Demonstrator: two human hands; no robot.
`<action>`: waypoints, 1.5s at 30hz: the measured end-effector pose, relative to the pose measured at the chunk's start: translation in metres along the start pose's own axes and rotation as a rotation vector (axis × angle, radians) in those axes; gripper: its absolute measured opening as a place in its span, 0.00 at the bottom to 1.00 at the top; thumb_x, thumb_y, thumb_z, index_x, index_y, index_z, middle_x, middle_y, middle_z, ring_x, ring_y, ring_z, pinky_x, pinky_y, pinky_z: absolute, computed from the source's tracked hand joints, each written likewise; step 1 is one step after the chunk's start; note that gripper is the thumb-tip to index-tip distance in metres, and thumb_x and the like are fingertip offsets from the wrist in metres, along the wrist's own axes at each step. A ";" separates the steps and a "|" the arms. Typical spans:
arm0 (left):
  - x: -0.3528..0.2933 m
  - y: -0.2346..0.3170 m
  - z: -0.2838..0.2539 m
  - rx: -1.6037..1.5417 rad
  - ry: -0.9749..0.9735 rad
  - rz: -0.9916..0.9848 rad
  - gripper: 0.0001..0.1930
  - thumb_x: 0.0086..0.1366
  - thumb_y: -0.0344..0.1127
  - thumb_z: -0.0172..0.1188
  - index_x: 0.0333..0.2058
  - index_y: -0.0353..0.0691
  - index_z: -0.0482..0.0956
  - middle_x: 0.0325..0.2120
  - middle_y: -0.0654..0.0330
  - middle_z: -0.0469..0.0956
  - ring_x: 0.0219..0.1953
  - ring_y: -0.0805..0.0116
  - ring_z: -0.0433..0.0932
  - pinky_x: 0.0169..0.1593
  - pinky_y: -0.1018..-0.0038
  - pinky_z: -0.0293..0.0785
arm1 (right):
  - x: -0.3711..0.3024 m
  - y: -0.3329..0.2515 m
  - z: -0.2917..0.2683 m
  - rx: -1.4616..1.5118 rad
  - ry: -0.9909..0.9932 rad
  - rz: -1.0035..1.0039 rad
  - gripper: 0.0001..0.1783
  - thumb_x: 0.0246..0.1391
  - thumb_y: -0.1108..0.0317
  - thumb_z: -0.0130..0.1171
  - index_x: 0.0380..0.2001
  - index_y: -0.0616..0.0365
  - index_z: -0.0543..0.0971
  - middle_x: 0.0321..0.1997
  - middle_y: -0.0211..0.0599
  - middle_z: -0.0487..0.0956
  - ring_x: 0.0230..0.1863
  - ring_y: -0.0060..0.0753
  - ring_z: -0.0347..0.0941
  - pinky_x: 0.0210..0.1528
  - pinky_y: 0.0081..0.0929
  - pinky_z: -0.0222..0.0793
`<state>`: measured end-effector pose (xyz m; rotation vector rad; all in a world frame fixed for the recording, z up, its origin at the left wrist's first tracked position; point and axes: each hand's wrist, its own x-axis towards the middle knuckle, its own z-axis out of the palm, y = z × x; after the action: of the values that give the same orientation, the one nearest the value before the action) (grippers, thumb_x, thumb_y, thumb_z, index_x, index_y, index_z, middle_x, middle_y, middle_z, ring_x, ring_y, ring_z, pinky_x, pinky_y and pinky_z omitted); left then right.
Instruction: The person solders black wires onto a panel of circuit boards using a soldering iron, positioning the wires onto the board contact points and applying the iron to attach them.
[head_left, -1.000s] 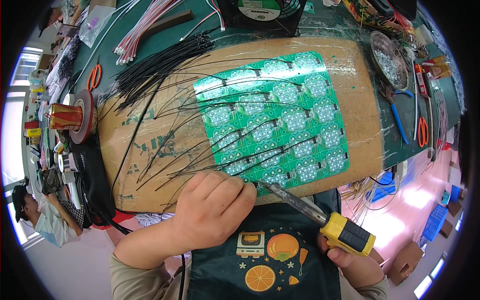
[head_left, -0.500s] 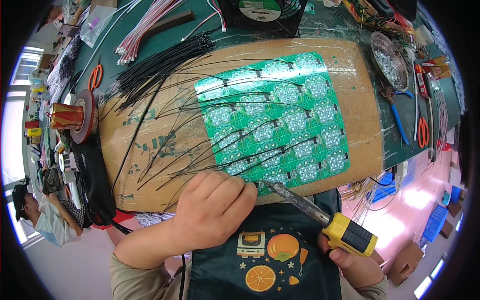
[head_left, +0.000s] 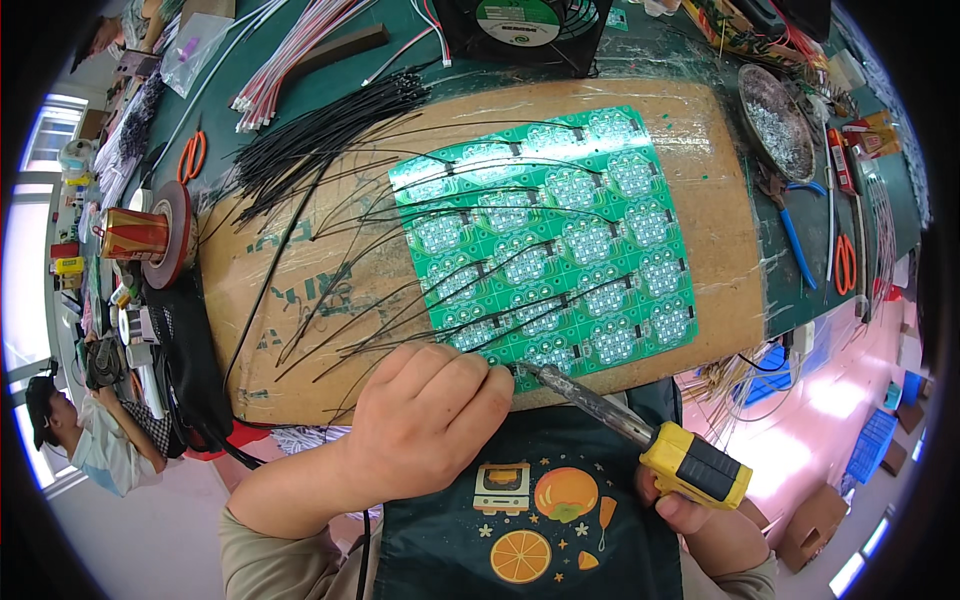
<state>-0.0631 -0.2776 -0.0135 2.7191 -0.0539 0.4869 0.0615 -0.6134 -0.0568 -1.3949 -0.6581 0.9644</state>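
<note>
A green panel of printed circuit boards [head_left: 560, 240] lies on brown cardboard, with thin black wires [head_left: 400, 280] running leftward from many of its small boards. My left hand [head_left: 430, 420] is closed at the panel's near left corner, fingertips pressed together; whatever they pinch is hidden behind the knuckles. Held by its yellow handle in my right hand [head_left: 690, 512], a soldering iron [head_left: 698, 466] points left and away from me. Its dark tip meets the panel's near edge, just right of my left fingers.
Beyond the panel lie a bundle of black wires [head_left: 330, 130], red-and-white cables [head_left: 290, 70] and a black fan [head_left: 525, 35]. A solder spool [head_left: 172, 235] stands left. On the right are a dish of silvery bits [head_left: 778, 120], blue-handled pliers [head_left: 797, 245] and orange scissors [head_left: 846, 262]. Another person [head_left: 95, 430] sits far left.
The soldering iron and my right hand have shifted very slightly to the left. My left hand stays in place at the panel's corner.
</note>
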 end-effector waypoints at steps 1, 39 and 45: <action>0.000 0.000 0.000 0.000 -0.002 0.000 0.18 0.47 0.24 0.71 0.41 0.39 0.85 0.33 0.61 0.78 0.32 0.63 0.80 0.36 0.67 0.73 | 0.002 -0.004 0.000 -0.030 -0.011 0.027 0.12 0.57 0.63 0.72 0.27 0.56 0.80 0.22 0.33 0.78 0.21 0.38 0.76 0.24 0.32 0.70; 0.002 -0.004 -0.003 -0.035 -0.010 -0.001 0.19 0.48 0.22 0.70 0.42 0.39 0.86 0.33 0.62 0.79 0.31 0.63 0.80 0.35 0.67 0.73 | 0.026 -0.035 -0.010 0.311 0.087 0.039 0.25 0.58 0.52 0.76 0.45 0.60 0.79 0.34 0.34 0.79 0.34 0.34 0.78 0.37 0.32 0.75; -0.001 -0.004 -0.004 -0.030 -0.037 0.014 0.20 0.48 0.23 0.70 0.44 0.38 0.87 0.35 0.62 0.78 0.32 0.63 0.79 0.35 0.67 0.72 | 0.025 -0.021 -0.006 0.096 -0.098 0.069 0.18 0.60 0.57 0.73 0.27 0.56 0.77 0.25 0.34 0.77 0.24 0.38 0.75 0.27 0.32 0.68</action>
<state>-0.0648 -0.2724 -0.0116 2.6999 -0.0894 0.4361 0.0827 -0.5929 -0.0403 -1.2989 -0.6315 1.1103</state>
